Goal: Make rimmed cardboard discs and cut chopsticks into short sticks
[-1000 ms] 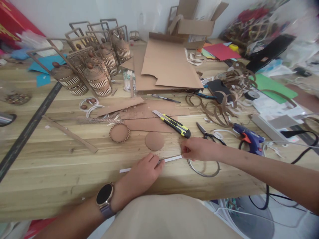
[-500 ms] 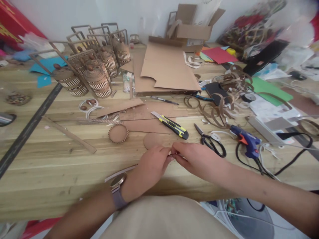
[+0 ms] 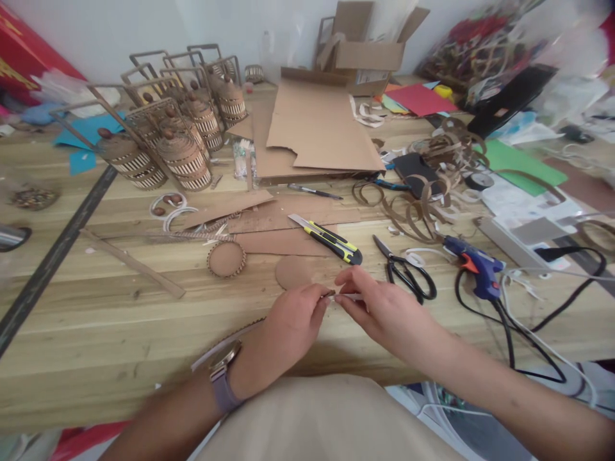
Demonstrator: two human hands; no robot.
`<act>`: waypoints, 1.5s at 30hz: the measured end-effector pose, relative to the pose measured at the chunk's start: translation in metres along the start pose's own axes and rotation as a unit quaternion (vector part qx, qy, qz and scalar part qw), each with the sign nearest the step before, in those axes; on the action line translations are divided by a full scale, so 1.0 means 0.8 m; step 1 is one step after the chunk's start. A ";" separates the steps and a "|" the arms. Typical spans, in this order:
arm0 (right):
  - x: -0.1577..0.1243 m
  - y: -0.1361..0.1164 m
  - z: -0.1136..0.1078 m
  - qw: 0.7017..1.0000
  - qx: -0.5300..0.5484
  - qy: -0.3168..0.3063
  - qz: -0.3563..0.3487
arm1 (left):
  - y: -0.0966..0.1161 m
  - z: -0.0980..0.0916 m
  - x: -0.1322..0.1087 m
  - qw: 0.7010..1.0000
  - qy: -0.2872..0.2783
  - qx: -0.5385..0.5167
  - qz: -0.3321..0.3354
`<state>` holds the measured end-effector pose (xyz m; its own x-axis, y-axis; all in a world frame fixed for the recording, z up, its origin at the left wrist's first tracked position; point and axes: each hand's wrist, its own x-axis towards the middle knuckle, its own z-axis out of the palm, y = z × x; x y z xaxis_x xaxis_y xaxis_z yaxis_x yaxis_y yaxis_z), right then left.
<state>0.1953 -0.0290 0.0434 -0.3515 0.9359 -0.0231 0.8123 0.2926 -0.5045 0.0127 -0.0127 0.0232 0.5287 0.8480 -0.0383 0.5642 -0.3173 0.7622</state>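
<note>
My left hand (image 3: 295,320), with a watch on its wrist, pinches the end of a narrow corrugated cardboard strip (image 3: 230,338); the strip's ridged tail comes out beside the wrist. My right hand (image 3: 384,304) faces it, thumb and fingers closed on a thin whitish strip (image 3: 354,296) close to the left fingertips. Whether the two strips are joined, I cannot tell. Just beyond my hands lie a cardboard disc (image 3: 293,273) and a round cardboard piece with a ridged rim (image 3: 227,258). A yellow-black utility knife (image 3: 329,240) and black scissors (image 3: 408,272) rest nearby.
Several lantern-like cardboard models with handles (image 3: 185,160) stand at the back left. A large cardboard sheet (image 3: 321,128) lies centre back. To the right are curled cardboard strips (image 3: 418,205), a blue glue gun (image 3: 480,269) with its cable, and a power strip (image 3: 514,250).
My right fingers have drawn slightly away from the left ones and lifted, showing the whitish strip between them. My left hand stays almost in place. The view has shifted a little.
</note>
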 end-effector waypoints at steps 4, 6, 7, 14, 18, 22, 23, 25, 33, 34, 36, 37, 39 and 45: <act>-0.004 -0.001 0.003 0.999 -0.023 0.036 -0.019 | 0.001 -0.001 -0.004 0.999 0.013 0.029 0.016; -0.004 -0.003 0.003 0.998 -0.039 0.050 -0.024 | 0.001 -0.001 -0.006 0.998 0.025 0.040 0.030; -0.005 -0.003 0.003 0.997 -0.044 0.057 -0.027 | 0.002 -0.001 -0.007 0.998 0.030 0.046 0.034; -0.008 -0.008 0.003 0.997 -0.019 0.065 -0.034 | 0.003 -0.002 -0.011 0.997 0.052 0.038 0.039; -0.009 -0.012 0.004 0.997 0.001 0.072 -0.036 | 0.004 -0.001 -0.013 0.997 0.061 0.028 0.031; -0.009 -0.017 0.008 0.995 0.006 0.090 -0.043 | 0.007 -0.003 -0.014 0.998 0.055 0.042 0.011; -0.009 -0.018 0.009 0.994 0.009 0.096 -0.047 | 0.007 -0.004 -0.013 0.997 0.055 0.045 0.013; -0.009 -0.021 0.013 0.992 0.022 0.114 -0.055 | 0.006 -0.006 -0.012 0.997 0.065 0.047 0.019; -0.018 -0.036 0.035 0.956 0.089 0.278 -0.031 | 0.019 -0.012 -0.012 0.985 0.165 -0.056 0.018; -0.020 -0.037 0.036 0.951 0.093 0.294 -0.030 | 0.021 -0.013 -0.012 0.984 0.167 -0.063 0.020; -0.024 -0.038 0.035 0.944 0.103 0.311 -0.047 | 0.021 -0.019 -0.011 0.982 0.173 -0.075 0.021; -0.027 -0.037 0.034 0.942 0.105 0.313 -0.063 | 0.018 -0.026 -0.010 0.979 0.187 -0.082 0.014; -0.034 -0.030 0.029 0.942 0.099 0.309 -0.089 | 0.008 -0.045 -0.009 0.964 0.246 -0.095 -0.022; -0.012 0.053 0.011 0.920 -0.070 0.377 -0.081 | -0.020 -0.074 -0.011 0.967 0.241 -0.055 -0.056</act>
<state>0.2290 -0.0274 0.0146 -0.0930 0.7319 0.6750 0.8484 0.4131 -0.3310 -0.0383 0.0102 0.0496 0.0968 0.9822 0.1612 0.5165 -0.1880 0.8354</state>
